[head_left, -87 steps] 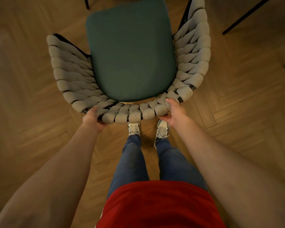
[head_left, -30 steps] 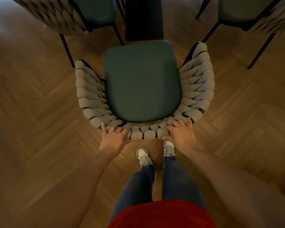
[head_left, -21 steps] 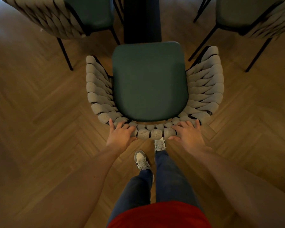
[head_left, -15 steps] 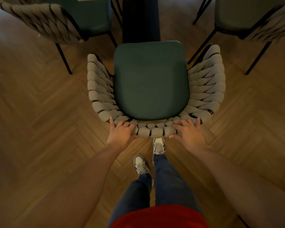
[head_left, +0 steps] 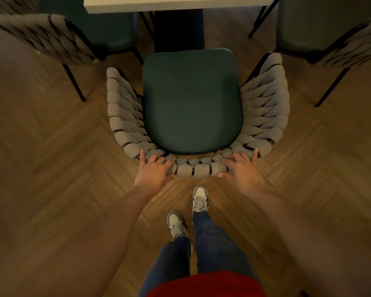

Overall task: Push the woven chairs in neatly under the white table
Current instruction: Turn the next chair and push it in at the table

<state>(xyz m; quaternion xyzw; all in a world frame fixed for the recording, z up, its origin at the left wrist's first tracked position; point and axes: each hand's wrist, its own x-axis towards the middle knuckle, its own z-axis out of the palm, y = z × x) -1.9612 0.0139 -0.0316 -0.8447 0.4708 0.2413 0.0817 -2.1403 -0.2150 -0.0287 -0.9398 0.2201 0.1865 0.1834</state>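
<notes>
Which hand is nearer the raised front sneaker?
Right. The right hand lies on the chair back just above-right of the front sneaker; the left hand sits further left.

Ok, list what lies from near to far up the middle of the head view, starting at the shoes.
Grey-and-white sneakers → grey woven backrest of the middle chair → its dark green seat cushion → black table pedestal → white tabletop edge.
</notes>
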